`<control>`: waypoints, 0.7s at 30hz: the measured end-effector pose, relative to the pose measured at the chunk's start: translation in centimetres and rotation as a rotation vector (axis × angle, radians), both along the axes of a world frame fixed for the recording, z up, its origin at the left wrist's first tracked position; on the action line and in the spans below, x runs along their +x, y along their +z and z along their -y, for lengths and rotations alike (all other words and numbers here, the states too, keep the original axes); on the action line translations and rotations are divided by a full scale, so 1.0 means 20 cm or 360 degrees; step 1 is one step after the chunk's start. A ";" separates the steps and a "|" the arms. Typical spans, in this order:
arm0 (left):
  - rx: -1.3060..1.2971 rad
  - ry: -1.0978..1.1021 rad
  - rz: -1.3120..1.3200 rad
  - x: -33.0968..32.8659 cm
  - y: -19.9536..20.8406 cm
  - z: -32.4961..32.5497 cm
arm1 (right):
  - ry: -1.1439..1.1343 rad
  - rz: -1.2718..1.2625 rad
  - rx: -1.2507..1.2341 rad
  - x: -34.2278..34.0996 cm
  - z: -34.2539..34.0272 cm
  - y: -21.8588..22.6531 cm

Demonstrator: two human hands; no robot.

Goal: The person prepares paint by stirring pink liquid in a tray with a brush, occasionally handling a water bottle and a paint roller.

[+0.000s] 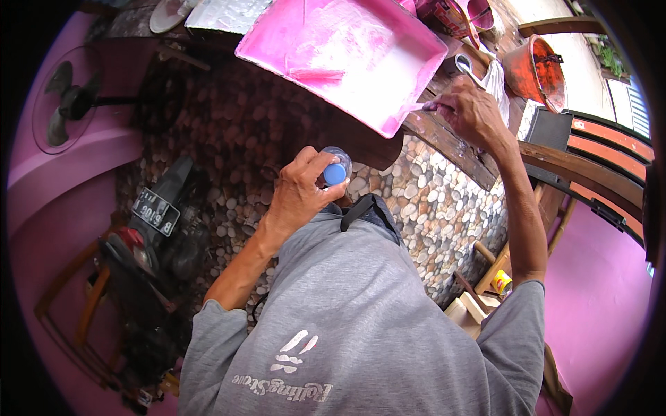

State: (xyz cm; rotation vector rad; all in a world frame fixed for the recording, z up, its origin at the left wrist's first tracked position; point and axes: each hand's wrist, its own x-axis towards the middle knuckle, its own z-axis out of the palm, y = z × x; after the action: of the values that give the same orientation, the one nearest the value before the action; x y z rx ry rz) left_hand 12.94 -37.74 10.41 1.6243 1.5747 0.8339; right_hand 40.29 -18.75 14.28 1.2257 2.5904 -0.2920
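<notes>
My left hand point(298, 193) is closed around a small clear plastic bottle point(338, 155) with a blue cap, held in front of my waist. The cap faces up toward me. My right hand point(475, 114) grips a slim tool point(415, 107) with a pale pink tip, at the near right corner of a paint tray point(424, 76). Whether the tool is a brush or a scraper I cannot tell. Pink and white paint coats the tray. A pink streak lies on its left part. The tray rests on a worn wooden table point(458, 149).
An orange-stained bucket point(527, 69) and paint-smeared tins point(447, 17) stand beyond my right hand. Next to them hangs a white plastic bag point(495, 87). A fan point(66, 97) and a motorbike point(146, 229) are at the left. A wooden bench point(590, 170) is on the right.
</notes>
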 end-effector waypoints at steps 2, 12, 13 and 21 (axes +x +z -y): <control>0.0011 -0.0009 -0.0016 0.00 0.00 -0.01 | 0.0050 0.0022 -0.0154 0.02 0.02 -0.05; 0.0074 -0.0037 -0.0050 -0.01 0.02 -0.03 | -0.0307 -0.0217 0.0214 0.09 -0.09 -0.08; 0.0062 -0.0034 -0.0059 -0.01 0.03 -0.03 | -0.0281 -0.0214 0.0254 0.11 -0.10 -0.11; 0.0153 -0.0024 -0.0140 -0.03 0.10 -0.05 | -0.0276 -0.0399 0.0494 0.18 -0.27 -0.24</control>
State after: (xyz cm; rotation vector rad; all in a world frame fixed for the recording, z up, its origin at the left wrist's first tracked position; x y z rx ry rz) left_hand 12.32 -36.70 12.45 1.7604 1.6019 0.8521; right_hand 43.85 -13.36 9.43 1.6185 2.8247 -0.0798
